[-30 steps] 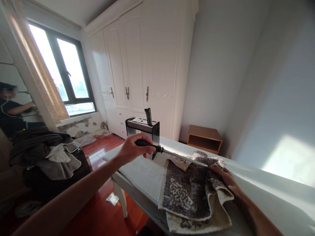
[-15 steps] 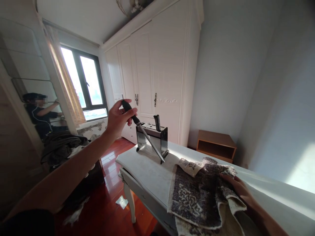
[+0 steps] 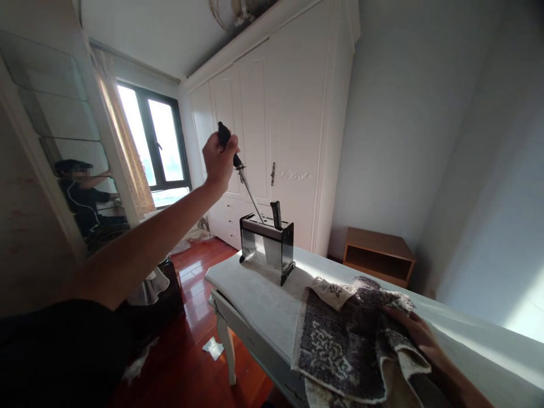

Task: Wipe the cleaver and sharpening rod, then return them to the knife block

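Note:
My left hand (image 3: 221, 160) is closed round the black handle of a sharpening steel (image 3: 254, 198), held slanting over the knife block (image 3: 267, 249). The steel's lower tip meets the top of the block; how far it has entered is hard to see. A second black handle (image 3: 276, 214) stands up from the block's right end. My right hand (image 3: 416, 331) is at the right side of a brown and cream patterned towel (image 3: 335, 345), its fingertips hidden in the folds and gripping the cloth. The towel lies bunched on the table and hangs over its front edge.
The white table (image 3: 250, 300) runs from centre to lower right. Behind it stand a white wardrobe (image 3: 293, 124) and a low brown cabinet (image 3: 378, 249). A mirrored panel (image 3: 80, 147) at left reflects a person. Scraps of paper (image 3: 213, 348) lie on the red floor.
My left hand has risen and turned the steel steeper. Its tip has moved from in front of the block to the block's top. My right hand stays on the towel.

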Available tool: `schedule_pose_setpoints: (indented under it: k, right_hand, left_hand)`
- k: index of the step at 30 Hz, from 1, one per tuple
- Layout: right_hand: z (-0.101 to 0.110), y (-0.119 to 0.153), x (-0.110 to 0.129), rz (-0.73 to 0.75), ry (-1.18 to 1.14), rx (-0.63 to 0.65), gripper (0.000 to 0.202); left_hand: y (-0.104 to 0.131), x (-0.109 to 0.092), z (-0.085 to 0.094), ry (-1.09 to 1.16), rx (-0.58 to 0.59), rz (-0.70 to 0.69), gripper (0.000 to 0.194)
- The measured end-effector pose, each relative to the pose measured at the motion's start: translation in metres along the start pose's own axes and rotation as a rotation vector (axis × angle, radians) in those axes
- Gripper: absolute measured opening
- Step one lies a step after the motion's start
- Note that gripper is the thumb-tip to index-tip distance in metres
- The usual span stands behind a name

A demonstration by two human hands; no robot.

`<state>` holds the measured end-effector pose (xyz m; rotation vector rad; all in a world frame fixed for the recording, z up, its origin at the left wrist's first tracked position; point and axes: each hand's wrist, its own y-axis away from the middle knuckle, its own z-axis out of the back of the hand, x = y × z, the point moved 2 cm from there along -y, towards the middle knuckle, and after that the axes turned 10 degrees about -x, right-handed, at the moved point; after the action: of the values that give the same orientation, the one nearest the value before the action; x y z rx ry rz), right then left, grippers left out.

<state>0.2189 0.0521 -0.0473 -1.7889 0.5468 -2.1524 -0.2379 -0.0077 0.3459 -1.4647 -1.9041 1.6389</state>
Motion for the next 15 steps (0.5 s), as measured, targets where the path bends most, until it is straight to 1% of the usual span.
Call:
schedule_pose_setpoints:
  k: [3, 6, 8, 10, 13, 15]
  right_hand:
    - [0.000, 0.001, -0.001, 0.044, 0.017, -0.018, 0.069]
    - [-0.002, 0.002, 0.000, 0.017, -0.034, -0.048, 0.073]
    - [-0.005, 0.000, 0.002, -0.051, -0.083, -0.093, 0.071]
    - [-0.008, -0.003, 0.003, -0.163, -0.107, -0.136, 0.061]
    - [-0.010, -0.008, 0.003, -0.347, -0.128, -0.138, 0.046]
    - [-0.009, -0.009, 0.004, -0.388, -0.136, -0.129, 0.044]
  left_hand:
    - [-0.010, 0.007, -0.009, 0.013, 0.051, -0.113, 0.016]
    - [-0.013, 0.015, -0.017, 0.014, 0.047, -0.126, 0.019]
    - [-0.010, 0.021, -0.022, 0.007, 0.031, -0.096, 0.017]
    - [-0.006, 0.027, -0.027, -0.004, 0.031, -0.071, 0.015]
    - [0.000, 0.033, -0.031, -0.013, 0.065, -0.078, 0.015]
    - [0.004, 0.036, -0.034, -0.010, 0.107, -0.112, 0.019]
